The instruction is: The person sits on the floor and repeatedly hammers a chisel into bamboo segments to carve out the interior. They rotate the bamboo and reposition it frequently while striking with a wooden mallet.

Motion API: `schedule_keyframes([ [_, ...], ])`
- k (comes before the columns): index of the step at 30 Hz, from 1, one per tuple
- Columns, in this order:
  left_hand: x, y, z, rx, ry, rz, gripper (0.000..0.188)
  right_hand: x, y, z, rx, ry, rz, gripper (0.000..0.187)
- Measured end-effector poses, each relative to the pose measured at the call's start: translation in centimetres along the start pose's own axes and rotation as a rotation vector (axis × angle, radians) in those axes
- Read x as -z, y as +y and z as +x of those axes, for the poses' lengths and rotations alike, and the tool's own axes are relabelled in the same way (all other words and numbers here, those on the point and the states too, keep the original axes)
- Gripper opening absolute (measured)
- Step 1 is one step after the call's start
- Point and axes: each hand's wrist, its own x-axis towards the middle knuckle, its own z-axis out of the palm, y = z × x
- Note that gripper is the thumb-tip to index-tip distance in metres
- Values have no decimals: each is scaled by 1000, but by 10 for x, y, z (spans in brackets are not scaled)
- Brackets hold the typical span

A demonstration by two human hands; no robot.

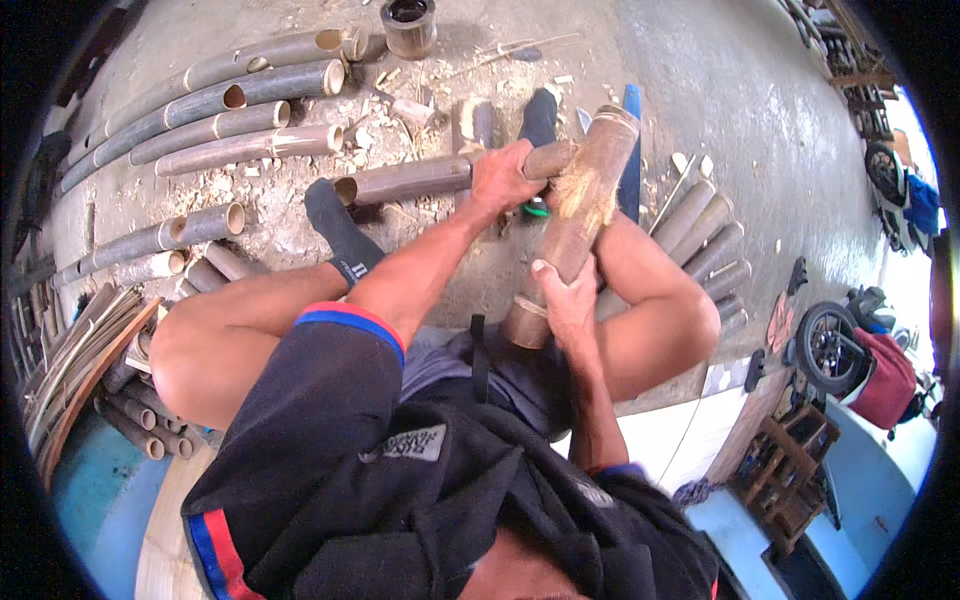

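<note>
I hold a thick brown bamboo tube [572, 235] slanting between my knees, with my right hand [570, 298] wrapped around its lower part. Pale, scraped fibres show on its upper middle. My left hand [503, 178] is closed around a slimmer bamboo pole [410, 181], whose narrower right end meets the side of the thick tube. How deep that end sits in the tube is hidden. The pole's open left end lies near my left foot. Just right of the tube's upper end is a blue saw-like blade [631, 150], partly covered.
Several bamboo poles with cut holes [215, 105] lie at the left. A bundle of bamboo strips [85, 370] leans lower left. Shavings [270, 195] litter the concrete floor. A jar of dark liquid [409, 28] stands at the top. More bamboo tubes [705, 235] fan out beside my right knee.
</note>
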Motion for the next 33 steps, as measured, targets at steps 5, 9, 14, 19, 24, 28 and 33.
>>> schedule_keyframes([
  [5,-5,6,3,-70,47,7,34,22,73,9,-193,-438,-107,61],
  [9,-8,12,2,-59,42,-8,32,70,67,40,133,-341,-653,59],
  [14,-13,20,2,-63,57,-30,31,115,-54,68,230,-70,-34,72],
  [19,-13,15,0,-52,31,11,34,15,30,7,70,-12,-112,52],
  [24,-21,-6,-17,-92,14,46,34,48,70,14,-158,-350,-258,58],
  [28,-11,-1,-2,-58,25,66,35,93,42,50,318,-98,-421,55],
  [33,-14,8,3,-69,6,72,36,55,77,19,29,-84,-160,46],
])
